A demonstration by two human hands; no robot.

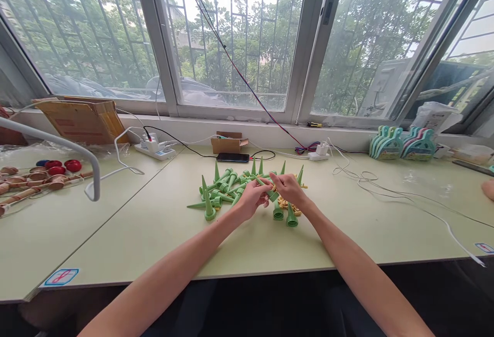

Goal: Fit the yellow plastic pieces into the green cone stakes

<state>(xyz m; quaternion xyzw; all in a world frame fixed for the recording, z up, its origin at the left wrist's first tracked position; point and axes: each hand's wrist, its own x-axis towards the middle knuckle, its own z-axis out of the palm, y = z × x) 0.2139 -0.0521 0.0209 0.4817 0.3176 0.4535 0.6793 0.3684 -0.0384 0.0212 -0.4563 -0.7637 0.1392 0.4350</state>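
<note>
My left hand (251,199) is closed round a green plastic cone spike (274,196), its wide end turned toward my right hand. My right hand (290,191) meets it there, thumb raised and fingers curled in; whatever is in those fingers is too small to make out. A heap of similar green spikes (227,182) lies to the left of and behind my hands, some standing point up. One upright spike (209,208) stands at the heap's near left. Close below my right hand are two more spikes (292,217) and a pile of small yellow pegs (296,210), partly hidden.
A phone (232,158) and a small cardboard box (229,144) sit behind the heap. Wooden toys (56,178) and a grey curved bar (94,172) are at left. Loose cables (370,178) and teal hangers (386,144) lie right. Another person's hand (488,189) shows at the right edge.
</note>
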